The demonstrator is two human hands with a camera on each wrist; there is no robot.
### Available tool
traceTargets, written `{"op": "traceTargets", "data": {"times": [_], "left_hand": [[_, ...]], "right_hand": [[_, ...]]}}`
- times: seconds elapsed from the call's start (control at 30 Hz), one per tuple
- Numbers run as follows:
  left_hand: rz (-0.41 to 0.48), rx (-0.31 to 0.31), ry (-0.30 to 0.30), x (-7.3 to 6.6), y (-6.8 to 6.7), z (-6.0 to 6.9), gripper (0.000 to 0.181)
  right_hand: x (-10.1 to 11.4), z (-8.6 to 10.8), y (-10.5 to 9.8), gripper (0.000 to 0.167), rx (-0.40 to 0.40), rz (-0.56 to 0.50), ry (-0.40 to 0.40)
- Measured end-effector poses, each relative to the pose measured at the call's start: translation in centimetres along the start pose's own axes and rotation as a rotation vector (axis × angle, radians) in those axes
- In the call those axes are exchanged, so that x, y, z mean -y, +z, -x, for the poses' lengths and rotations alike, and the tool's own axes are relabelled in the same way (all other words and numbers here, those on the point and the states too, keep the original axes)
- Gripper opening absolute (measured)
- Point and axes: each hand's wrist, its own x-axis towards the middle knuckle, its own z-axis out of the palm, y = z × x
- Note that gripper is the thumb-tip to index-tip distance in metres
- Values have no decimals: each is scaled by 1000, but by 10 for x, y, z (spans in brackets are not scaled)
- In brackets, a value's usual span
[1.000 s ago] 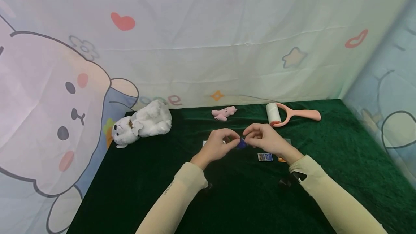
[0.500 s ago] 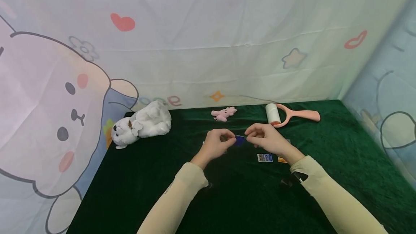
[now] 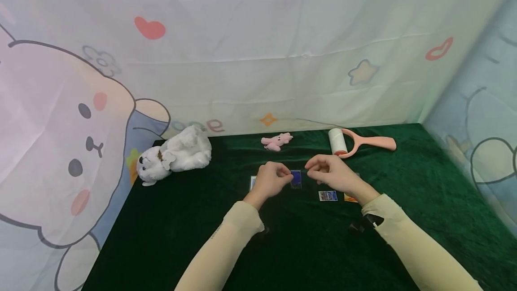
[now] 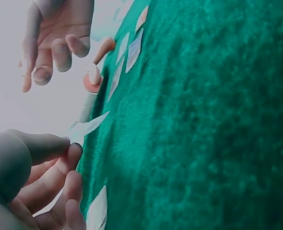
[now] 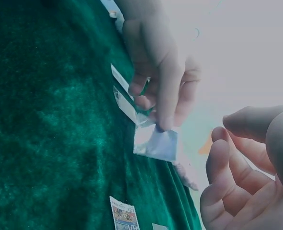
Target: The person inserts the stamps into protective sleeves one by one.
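Note:
In the head view my left hand (image 3: 271, 181) pinches the left edge of a small clear plastic sleeve (image 3: 296, 179) that looks dark blue inside. Thumb and forefinger hold it above the cloth; in the right wrist view the sleeve (image 5: 155, 143) looks glossy and see-through. My right hand (image 3: 333, 174) hovers just to its right, fingers loosely bent, with nothing between thumb and fingertips in the right wrist view. Below that hand lie a blue stamp (image 3: 327, 196) with a perforated edge and an orange piece (image 3: 349, 198), partly covered. A pale flat piece (image 3: 252, 182) shows beside my left hand.
Dark green velvet cloth (image 3: 299, 246) covers the table. A white plush toy (image 3: 181, 149) lies at the back left, a small pink plush (image 3: 277, 141) at the back middle. A lint roller (image 3: 365, 142) with a peach handle lies behind my right hand. A printed curtain hangs behind.
The blue sleeve has turned from slanted to more upright and shows more fully. My right fingers have come away from it; my left hand keeps its pinch.

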Motion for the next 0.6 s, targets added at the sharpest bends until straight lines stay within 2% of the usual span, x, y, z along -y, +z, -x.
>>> {"op": "traceTargets", "data": {"times": [0.23, 0.6], "left_hand": [[-71, -8, -46, 0, 5, -4, 15], [-278, -41, -91, -5, 13, -8, 15]], "right_hand": [[-4, 0, 0, 28, -2, 18, 2], [-9, 1, -2, 27, -8, 18, -7]]}}
